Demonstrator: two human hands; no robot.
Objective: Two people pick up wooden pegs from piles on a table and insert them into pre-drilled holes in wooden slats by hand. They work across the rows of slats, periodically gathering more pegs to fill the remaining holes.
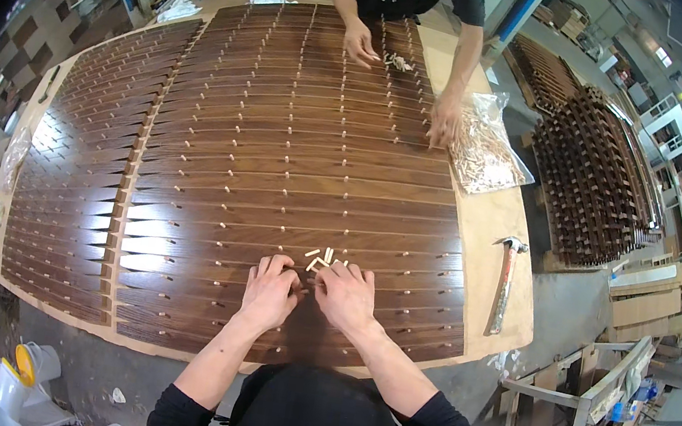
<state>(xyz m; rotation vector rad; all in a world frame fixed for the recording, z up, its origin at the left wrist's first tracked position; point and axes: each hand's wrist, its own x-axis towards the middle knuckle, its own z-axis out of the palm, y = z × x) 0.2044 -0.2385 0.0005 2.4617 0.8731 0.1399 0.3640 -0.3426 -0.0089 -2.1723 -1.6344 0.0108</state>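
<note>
Pressing down side by side, the person's two hands sit on the dark wooden slats [274,195] near the front edge of the bench [496,226]. The fingers of the left hand [270,288] are a little apart and bent at the tips, and they touch a slat. The fingers of the right hand [345,294] are close together and curled down, with the thumb tucked toward the left hand. Whether either hand pinches anything between the fingertips cannot be told.

A few small wooden pegs [324,259] lie loose on the slats just past the fingertips. Both wrists are bent a little, and the forearms in black sleeves come up from the lower edge and lean toward each other.

More pale pegs stick up in rows from the slats all over the bench. A hammer [506,280] lies near the right edge, well apart from the hands.

At the far edge another person leans in. One of that person's hands [359,41] rests on the slats beside a small pile of pegs, and the other hand [444,123] touches a clear bag of pegs [485,150] near the far right corner.
</note>
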